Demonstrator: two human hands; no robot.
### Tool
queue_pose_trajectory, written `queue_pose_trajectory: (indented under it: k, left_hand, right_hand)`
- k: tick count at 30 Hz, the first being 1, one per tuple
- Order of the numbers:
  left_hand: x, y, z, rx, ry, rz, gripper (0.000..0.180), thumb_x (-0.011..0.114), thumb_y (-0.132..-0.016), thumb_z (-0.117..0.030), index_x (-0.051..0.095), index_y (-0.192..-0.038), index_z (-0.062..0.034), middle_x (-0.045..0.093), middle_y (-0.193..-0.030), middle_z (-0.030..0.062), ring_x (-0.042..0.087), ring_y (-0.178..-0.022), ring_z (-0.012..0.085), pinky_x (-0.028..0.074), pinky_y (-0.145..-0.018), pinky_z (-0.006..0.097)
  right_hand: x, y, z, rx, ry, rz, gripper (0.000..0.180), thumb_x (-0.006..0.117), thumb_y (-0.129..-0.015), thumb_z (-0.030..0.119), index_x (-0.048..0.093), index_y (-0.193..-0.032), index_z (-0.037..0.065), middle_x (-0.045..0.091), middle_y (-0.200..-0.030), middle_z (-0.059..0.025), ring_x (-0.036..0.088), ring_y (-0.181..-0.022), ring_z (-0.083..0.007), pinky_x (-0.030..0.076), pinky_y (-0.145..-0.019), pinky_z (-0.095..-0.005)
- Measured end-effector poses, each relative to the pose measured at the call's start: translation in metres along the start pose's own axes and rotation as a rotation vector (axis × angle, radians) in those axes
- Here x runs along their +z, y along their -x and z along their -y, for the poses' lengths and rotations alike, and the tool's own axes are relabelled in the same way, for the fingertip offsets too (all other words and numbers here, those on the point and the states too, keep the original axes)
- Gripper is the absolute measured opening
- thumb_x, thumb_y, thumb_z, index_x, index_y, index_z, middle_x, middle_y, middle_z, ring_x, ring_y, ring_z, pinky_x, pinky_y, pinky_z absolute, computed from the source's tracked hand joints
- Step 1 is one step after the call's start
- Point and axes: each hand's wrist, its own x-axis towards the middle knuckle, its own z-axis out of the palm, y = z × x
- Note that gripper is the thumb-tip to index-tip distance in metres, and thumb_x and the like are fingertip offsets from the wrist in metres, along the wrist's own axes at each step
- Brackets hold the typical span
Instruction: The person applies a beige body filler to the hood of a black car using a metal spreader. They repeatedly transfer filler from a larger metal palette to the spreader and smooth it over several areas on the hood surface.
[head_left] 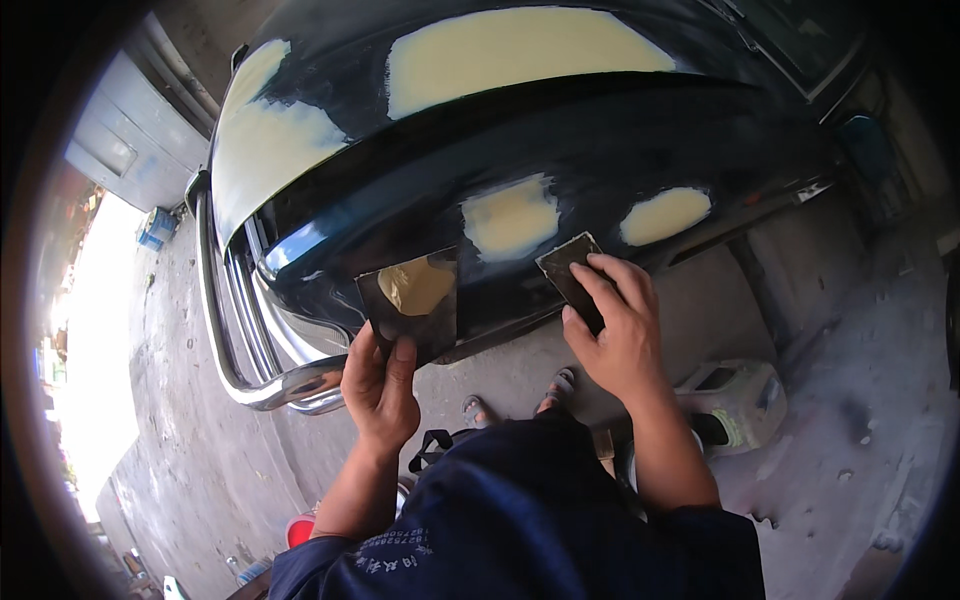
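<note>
A dark car body panel (600,150) fills the upper middle, with several pale yellow filler patches (510,217) on it. My left hand (380,385) grips a dark square plate (412,300) from below; a blob of yellow filler sits on it. My right hand (615,330) presses a dark rectangular spreader (565,265) flat against the lower edge of the panel, just right of one filler patch, fingers laid over the tool.
A chrome bumper bar (250,370) curves along the left of the car. A white plastic container (735,400) lies on the concrete floor at the right. A grey door (130,140) stands at the upper left. My sandalled feet (475,408) show below the panel.
</note>
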Motion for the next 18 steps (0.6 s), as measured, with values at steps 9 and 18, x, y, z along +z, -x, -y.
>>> queue_pose_trajectory:
  k: [9,18]
  left_hand:
    - [-0.024,0.040,0.006,-0.335,0.300,-0.052,0.042,0.051,-0.092,0.001,0.043,-0.133,0.0003,0.056,-0.126,0.0143,0.054,-0.116,0.0214,0.039,-0.102,0.036]
    - [-0.033,0.040,0.001,-0.381,0.390,-0.039,0.043,0.050,-0.091,0.002,0.043,-0.133,-0.0011,0.054,-0.128,0.0134,0.053,-0.117,0.0225,0.039,-0.102,0.036]
  right_hand:
    - [0.053,-0.038,0.011,-0.019,0.301,0.024,0.047,0.063,-0.082,0.020,0.054,-0.128,0.014,0.037,-0.139,-0.0078,0.037,-0.121,-0.0345,0.033,-0.095,-0.0531]
    - [0.069,-0.036,0.024,-0.006,0.376,0.075,0.044,0.061,-0.082,0.019,0.056,-0.125,0.013,0.040,-0.136,-0.0089,0.038,-0.118,-0.0362,0.033,-0.093,-0.0527]
